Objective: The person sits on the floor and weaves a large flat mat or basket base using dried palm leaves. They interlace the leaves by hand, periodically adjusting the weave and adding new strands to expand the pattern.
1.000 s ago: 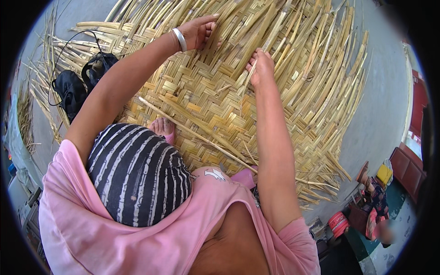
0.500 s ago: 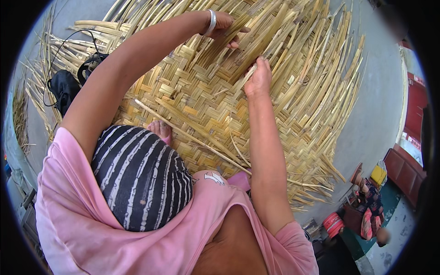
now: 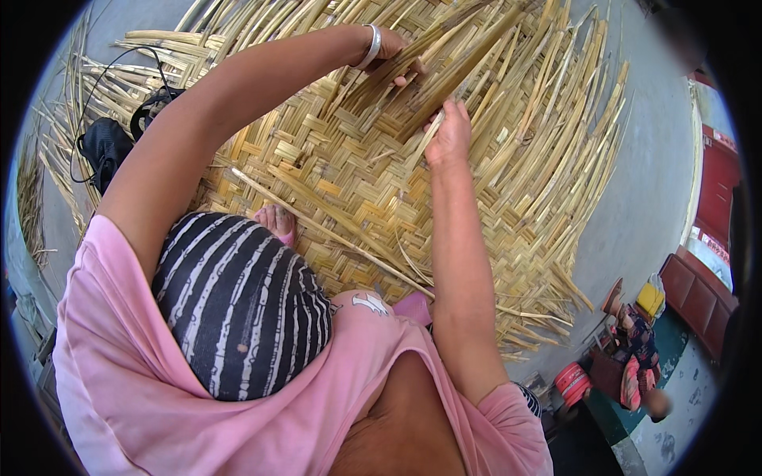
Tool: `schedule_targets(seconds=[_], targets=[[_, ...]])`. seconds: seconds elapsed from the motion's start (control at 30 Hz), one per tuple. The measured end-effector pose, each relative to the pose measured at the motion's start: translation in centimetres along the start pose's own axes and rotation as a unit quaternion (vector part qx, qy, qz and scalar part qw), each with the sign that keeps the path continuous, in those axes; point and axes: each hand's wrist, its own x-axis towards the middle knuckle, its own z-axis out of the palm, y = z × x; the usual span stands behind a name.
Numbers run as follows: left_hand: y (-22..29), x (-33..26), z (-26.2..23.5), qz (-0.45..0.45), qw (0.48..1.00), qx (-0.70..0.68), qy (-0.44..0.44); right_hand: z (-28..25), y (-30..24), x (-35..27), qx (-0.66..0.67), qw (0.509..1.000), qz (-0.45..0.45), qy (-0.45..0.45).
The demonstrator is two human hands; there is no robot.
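A large woven mat (image 3: 341, 186) of flat straw-coloured reed strips spreads beneath my arms, its long loose ends fanning out at the far side and the right. At the far edge of the weave, my left hand (image 3: 390, 51), with a silver bangle (image 3: 371, 47) at the wrist, is closed round several raised reed strips (image 3: 435, 38). Its fingers are partly hidden behind them. Nearer and to the right, my right hand (image 3: 451, 133) pinches a pale reed strip (image 3: 416, 151) at the weave. A wide brownish strip (image 3: 464, 75) slants up between the two hands.
Two loose strips (image 3: 333, 226) lie across the mat near my striped knee (image 3: 242, 309). My foot (image 3: 275, 220) in a pink sandal rests on the mat. A black bag (image 3: 107, 147) sits at the left. Another person (image 3: 641, 349) sits at the lower right, by a dark red bench (image 3: 698, 289).
My left hand has shifted slightly down, and the strips in it now lean farther over to the right. The right hand stays almost in place, still pinching its strip.
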Motion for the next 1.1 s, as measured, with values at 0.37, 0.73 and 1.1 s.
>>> schedule_targets(seconds=[0.37,0.73,1.1], targets=[[-1.6,2.4,-0.1,0.006,0.989,-0.024,0.147,-1.2,0.3,1.8,-0.11,0.991,0.015,-0.078],[1.1,-1.2,0.9,0.205,0.965,-0.158,-0.041,-1.5,-3.6,2.0,-0.194,0.943,0.028,-0.269],[0.3,-5.7,-1.1,0.278,0.925,-0.221,0.138,-4.0,-2.5,3.8,-0.435,0.886,-0.041,-0.152]])
